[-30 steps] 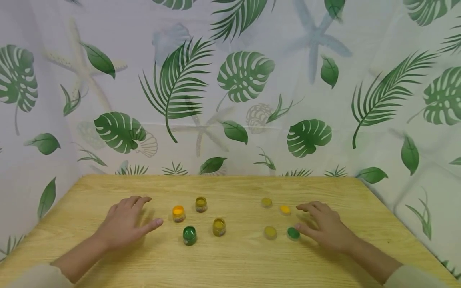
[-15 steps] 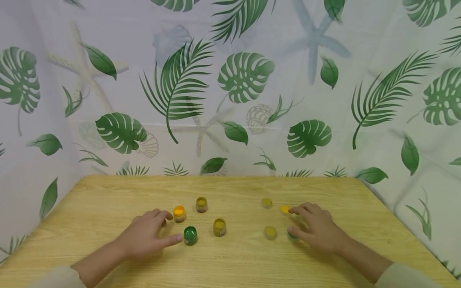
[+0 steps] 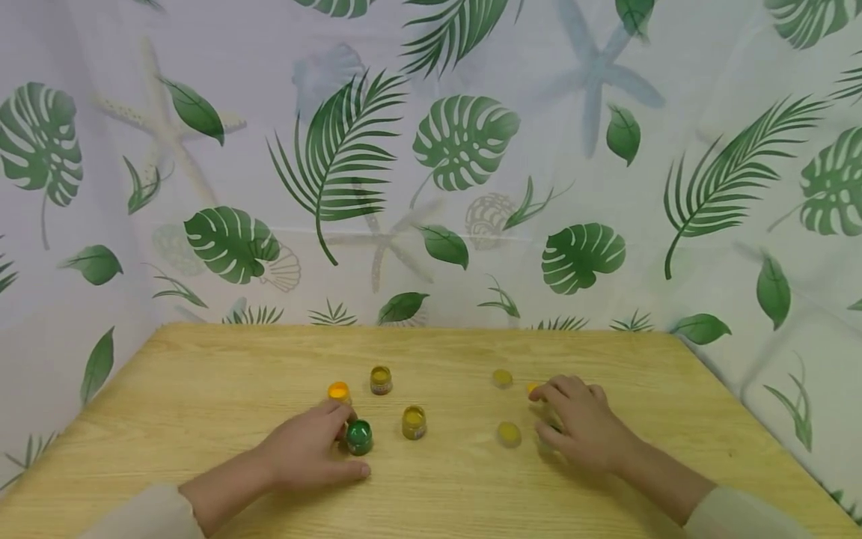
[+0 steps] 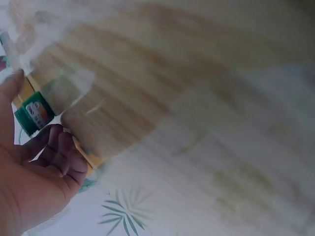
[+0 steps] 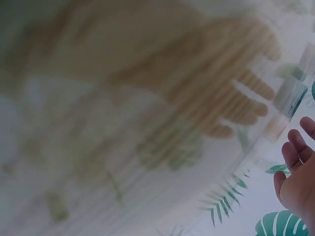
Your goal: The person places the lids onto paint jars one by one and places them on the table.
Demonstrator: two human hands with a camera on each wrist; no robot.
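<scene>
Four-sided gap aside, my left hand (image 3: 306,449) has its thumb and fingers on either side of a small green paint jar (image 3: 360,437), lidless and upright. In the left wrist view, space shows between the thumb and the green jar (image 4: 34,113); whether a finger touches it I cannot tell. Just behind the fingers is an orange paint jar (image 3: 339,392), partly hidden. My right hand (image 3: 582,427) hovers low over a green lid (image 3: 555,428), mostly covered by the thumb and fingers. Its fingertips also cover part of an orange lid (image 3: 533,388).
Two mustard-yellow paint jars, one at the back (image 3: 380,380) and one nearer (image 3: 414,423), stand right of the green one. Two yellowish lids, a far lid (image 3: 502,378) and a near lid (image 3: 509,434), lie left of my right hand. Leaf-patterned cloth (image 3: 444,180) hangs behind the wooden table (image 3: 458,494).
My left hand has moved right and toward the green jar, its fingers coming around it. My right hand has shifted slightly left over the green and orange lids. Jars and lids stay put.
</scene>
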